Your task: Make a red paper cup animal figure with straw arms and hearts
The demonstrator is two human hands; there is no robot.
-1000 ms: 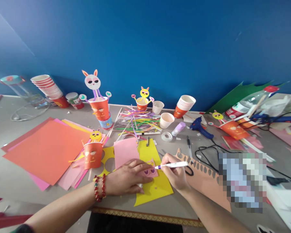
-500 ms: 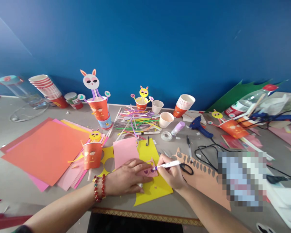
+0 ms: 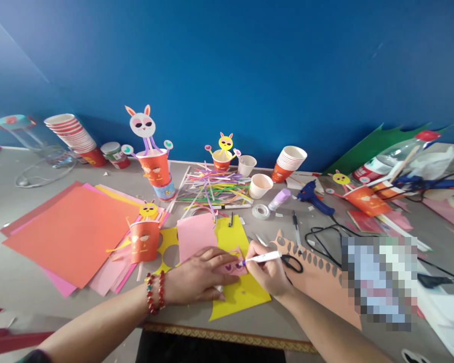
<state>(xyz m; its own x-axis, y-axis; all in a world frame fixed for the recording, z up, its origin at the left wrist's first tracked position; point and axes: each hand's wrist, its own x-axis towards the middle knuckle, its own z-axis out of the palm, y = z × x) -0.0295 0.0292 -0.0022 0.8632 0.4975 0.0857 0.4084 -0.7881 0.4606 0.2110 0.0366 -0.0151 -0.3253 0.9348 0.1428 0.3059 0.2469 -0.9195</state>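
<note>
My left hand (image 3: 200, 276) lies flat, fingers stretched out, across a small pink paper piece (image 3: 233, 270) and the yellow sheet (image 3: 249, 297) beneath it. Purple hearts are drawn on the pink piece, whose left part my fingers hide. A small white thing (image 3: 220, 289) peeks out by my left thumb; I cannot make out what it is. My right hand (image 3: 268, 277) grips a white marker (image 3: 267, 256) with a purple tip, which meets the pink piece at its right heart. Behind my left hand is a larger pink sheet (image 3: 196, 232).
Black-handled scissors (image 3: 293, 263) lie right of my right hand on orange cut-out paper (image 3: 318, 287). Left stands an orange cup (image 3: 144, 244) with a yellow paper figure. Paper strips (image 3: 215, 189), tape (image 3: 261, 212), a glue stick (image 3: 280, 199) and a blue glue gun (image 3: 314, 197) lie behind.
The view has shifted very slightly. Both hands keep their places, and the marker tip stays at the right heart with barely any visible movement.
</note>
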